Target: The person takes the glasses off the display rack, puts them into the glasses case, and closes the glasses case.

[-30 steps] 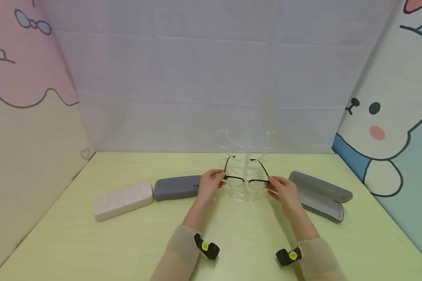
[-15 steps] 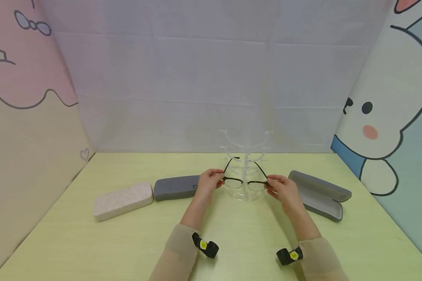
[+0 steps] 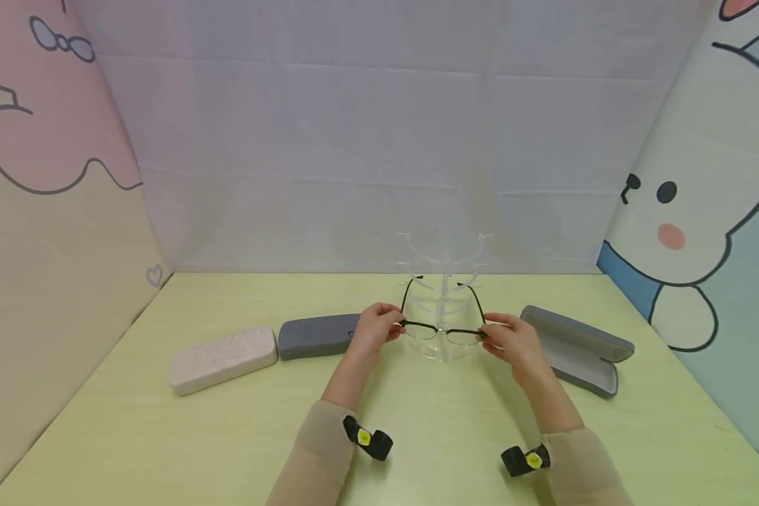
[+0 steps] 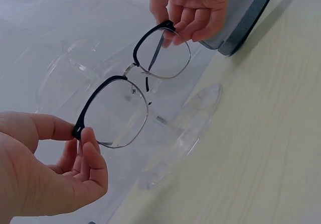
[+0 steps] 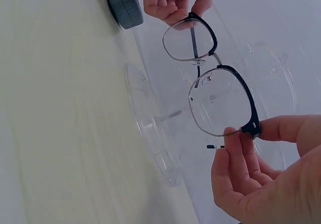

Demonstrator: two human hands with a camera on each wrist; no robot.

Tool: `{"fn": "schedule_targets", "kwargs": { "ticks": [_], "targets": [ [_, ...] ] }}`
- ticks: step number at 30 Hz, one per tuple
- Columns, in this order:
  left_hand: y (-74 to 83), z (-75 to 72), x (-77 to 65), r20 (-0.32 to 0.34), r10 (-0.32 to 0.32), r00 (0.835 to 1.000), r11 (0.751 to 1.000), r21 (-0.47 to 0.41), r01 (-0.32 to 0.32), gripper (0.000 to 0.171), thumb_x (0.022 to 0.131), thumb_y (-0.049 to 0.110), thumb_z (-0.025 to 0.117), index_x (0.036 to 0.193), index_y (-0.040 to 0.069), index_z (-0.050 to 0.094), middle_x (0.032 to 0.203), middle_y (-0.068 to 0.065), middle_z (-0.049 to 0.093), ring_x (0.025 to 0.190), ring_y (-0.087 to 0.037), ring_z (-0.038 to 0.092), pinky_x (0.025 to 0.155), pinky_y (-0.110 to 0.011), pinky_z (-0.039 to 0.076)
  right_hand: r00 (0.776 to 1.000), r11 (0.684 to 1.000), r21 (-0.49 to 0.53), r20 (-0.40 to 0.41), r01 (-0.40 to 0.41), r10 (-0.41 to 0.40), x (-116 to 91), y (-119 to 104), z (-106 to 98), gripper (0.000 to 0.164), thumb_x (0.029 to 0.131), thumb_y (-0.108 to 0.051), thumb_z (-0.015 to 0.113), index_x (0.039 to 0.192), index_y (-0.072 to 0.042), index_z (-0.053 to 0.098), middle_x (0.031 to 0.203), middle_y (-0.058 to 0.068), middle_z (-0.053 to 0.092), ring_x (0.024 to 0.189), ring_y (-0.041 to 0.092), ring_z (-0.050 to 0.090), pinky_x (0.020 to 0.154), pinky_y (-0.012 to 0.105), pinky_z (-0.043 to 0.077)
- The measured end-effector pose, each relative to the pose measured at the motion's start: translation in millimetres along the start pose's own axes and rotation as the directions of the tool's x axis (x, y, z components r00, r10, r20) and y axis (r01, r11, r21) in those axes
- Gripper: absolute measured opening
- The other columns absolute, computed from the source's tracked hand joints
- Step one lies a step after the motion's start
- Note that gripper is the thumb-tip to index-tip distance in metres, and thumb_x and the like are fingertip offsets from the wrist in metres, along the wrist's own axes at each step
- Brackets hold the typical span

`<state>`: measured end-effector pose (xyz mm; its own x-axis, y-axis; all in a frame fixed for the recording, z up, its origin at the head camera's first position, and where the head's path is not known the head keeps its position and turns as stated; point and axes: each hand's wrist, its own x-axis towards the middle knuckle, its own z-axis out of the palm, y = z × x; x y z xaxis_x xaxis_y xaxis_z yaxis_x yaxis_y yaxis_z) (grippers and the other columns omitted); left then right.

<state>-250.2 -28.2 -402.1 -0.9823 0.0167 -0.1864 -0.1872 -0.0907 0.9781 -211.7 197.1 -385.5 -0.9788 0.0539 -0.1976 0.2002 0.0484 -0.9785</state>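
Note:
A pair of eyeglasses (image 3: 441,329) with black upper rims and thin metal lower rims is held up between both hands, its temples unfolded and pointing away. My left hand (image 3: 374,330) pinches the left hinge corner between thumb and fingers. At the opposite corner my right hand (image 3: 514,341) grips the frame the same way, as the right wrist view shows close up. Directly behind the lenses stands a clear acrylic display stand (image 3: 444,288) with several curved tiers. The temples reach to either side of its post, and its round base (image 4: 185,138) rests on the table below the glasses.
A closed dark grey glasses case (image 3: 316,336) lies left of the left hand, partly hidden by it. Further left is a pale glasses case (image 3: 223,359). To the right, an open grey glasses case (image 3: 575,351) lies beside the right hand. A white backdrop (image 3: 354,140) rises behind the table.
The glasses stay gripped at both corners in front of the stand, tilting slightly. Their temple tips have shifted a little and now stand further apart than half a second ago.

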Motion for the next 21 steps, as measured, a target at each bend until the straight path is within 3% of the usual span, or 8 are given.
{"fn": "schedule_targets", "kwargs": {
  "ticks": [11, 19, 21],
  "targets": [
    [6.1, -6.8, -3.0, 0.071, -0.023, 0.997, 0.998, 0.052, 0.019, 0.018, 0.087, 0.004, 0.051, 0.103, -0.005, 0.052, 0.089, -0.007, 0.053, 0.060, -0.010, 0.054, 0.058, -0.018, 0.044, 0.999, 0.998, -0.064, 0.037, -0.024, 0.027, -6, -6, 0, 0.048, 0.090, -0.008, 0.048, 0.133, 0.008, 0.035, 0.080, -0.005, 0.060, 0.071, 0.007, 0.062, 0.074, 0.022, 0.052],
    [5.9, -12.7, -6.2, 0.130, -0.028, 0.991, 0.997, 0.077, 0.018, 0.018, 0.088, 0.005, 0.049, 0.102, -0.006, 0.051, 0.089, -0.009, 0.056, 0.059, -0.011, 0.055, 0.058, -0.020, 0.045, 0.998, 0.994, -0.107, 0.060, -0.026, 0.033, -9, -5, 5, 0.049, 0.093, -0.017, 0.051, 0.132, 0.009, 0.039, 0.116, 0.015, 0.051, 0.075, 0.005, 0.062, 0.075, 0.020, 0.052],
    [6.3, -14.2, -8.0, 0.142, -0.038, 0.989, 0.996, 0.085, 0.026, 0.019, 0.088, 0.005, 0.049, 0.103, -0.006, 0.051, 0.088, -0.008, 0.055, 0.059, -0.012, 0.055, 0.059, -0.021, 0.045, 0.998, 0.993, -0.117, 0.058, -0.026, 0.033, -9, -4, 6, 0.047, 0.093, -0.017, 0.051, 0.131, 0.009, 0.040, 0.117, 0.016, 0.051, 0.075, 0.005, 0.062, 0.075, 0.020, 0.052]
  ]
}}
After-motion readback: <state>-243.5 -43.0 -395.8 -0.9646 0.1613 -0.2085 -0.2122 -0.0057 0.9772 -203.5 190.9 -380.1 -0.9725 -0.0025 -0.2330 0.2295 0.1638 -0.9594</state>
